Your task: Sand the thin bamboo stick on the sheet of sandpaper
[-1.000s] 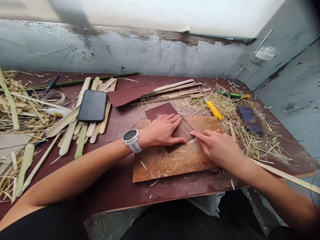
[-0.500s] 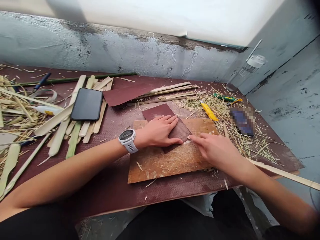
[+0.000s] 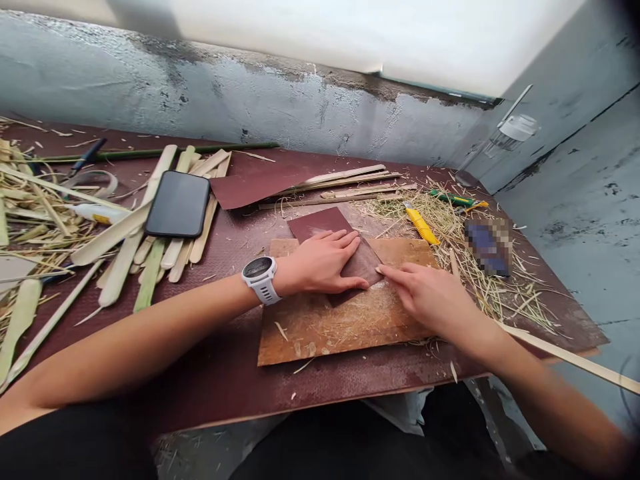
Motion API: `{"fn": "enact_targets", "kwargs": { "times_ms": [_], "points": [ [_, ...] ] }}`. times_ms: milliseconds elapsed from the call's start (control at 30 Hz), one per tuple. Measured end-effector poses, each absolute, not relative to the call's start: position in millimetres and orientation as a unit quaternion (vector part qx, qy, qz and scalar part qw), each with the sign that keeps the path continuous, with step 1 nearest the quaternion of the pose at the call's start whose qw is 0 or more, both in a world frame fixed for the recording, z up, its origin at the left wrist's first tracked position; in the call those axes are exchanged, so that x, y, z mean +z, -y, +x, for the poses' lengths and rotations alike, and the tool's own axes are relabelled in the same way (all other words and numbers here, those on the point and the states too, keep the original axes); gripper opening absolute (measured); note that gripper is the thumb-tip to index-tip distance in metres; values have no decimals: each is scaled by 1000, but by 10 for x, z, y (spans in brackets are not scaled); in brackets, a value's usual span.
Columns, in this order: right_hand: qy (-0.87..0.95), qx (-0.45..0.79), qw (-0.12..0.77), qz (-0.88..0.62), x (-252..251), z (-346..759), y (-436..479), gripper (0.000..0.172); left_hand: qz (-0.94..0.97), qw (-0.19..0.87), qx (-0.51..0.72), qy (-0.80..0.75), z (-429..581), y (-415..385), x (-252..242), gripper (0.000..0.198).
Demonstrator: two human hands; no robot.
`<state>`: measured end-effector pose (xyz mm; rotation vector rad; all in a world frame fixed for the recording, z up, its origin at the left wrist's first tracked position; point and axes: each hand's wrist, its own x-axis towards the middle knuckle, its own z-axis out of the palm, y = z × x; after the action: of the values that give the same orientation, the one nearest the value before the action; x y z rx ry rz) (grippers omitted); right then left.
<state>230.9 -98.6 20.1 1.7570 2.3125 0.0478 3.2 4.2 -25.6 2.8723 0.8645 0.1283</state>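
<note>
Lying palm-down, your left hand (image 3: 325, 263) covers the middle of the maroon sheet (image 3: 320, 223), fingers extended, thumb out. Your right hand (image 3: 430, 297) curls at the sheet's right edge, index finger pointing left; whether it pinches anything, cannot tell. Sheet: long axis runs far-left to near-right; matte, dust-paled. It rests on the wooden board (image 3: 345, 333), its far end past the board's far edge.
</note>
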Motion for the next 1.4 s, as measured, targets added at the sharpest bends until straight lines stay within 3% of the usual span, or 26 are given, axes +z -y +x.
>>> {"fn": "enact_targets", "kwargs": {
  "times_ms": [300,533,833,1067,1400],
  "points": [
    [-779,54,103,616,162,2148,683,47,954,68,42,-288,35,-40,-245,109],
    [-807,7,155,570,287,2363,1056,50,953,71,38,-292,37,-33,-231,109],
    [-799,40,90,593,149,2144,582,45,953,73,34,-291,39,-33,-232,109],
    [-805,19,162,570,294,2327,1026,51,951,84,19,-297,45,-30,-192,111],
    [-797,56,84,596,154,2057,459,41,951,70,27,-301,38,-45,-271,117]
  ]
}}
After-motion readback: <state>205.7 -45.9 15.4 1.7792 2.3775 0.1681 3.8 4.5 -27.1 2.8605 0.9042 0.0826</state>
